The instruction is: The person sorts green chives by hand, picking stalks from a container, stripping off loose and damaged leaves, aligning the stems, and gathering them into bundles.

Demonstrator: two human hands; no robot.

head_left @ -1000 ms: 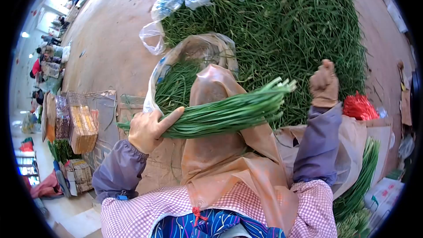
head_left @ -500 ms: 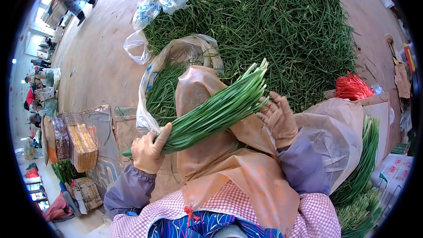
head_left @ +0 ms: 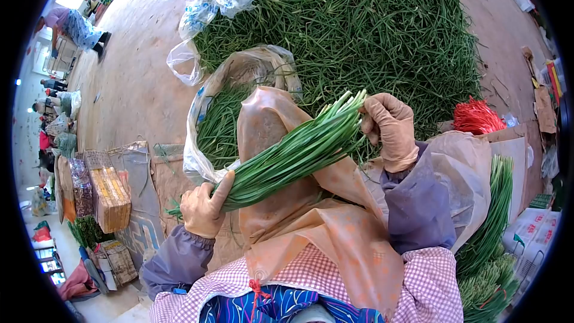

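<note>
A thick bunch of garlic chives [head_left: 293,158] lies slanted across my lap over a translucent tan apron [head_left: 335,245]. My gloved left hand [head_left: 203,206] is wrapped round its lower left end, thumb on top; leaf tips stick out behind the fist. At the upper right, my gloved right hand [head_left: 391,128] is closed, its curled fingertips pinching at the pale stem ends. Exactly how many stems are between those fingers is hidden. An open plastic bag [head_left: 192,137] with loose green leaves in it stands behind the bunch, left of my raised knee.
A big heap of loose chives [head_left: 371,42] spreads ahead on plastic sheeting. Red ties [head_left: 478,116] lie to the right. Sorted chive bunches [head_left: 487,221] rest at my right side. Cartons [head_left: 110,197] stand at left. Another person [head_left: 75,27] bends over far off at upper left.
My right hand has risen from below the stem ends and gone from spread fingers to a pinch at them. My left hand keeps its hold. The distant person has shifted left and down.
</note>
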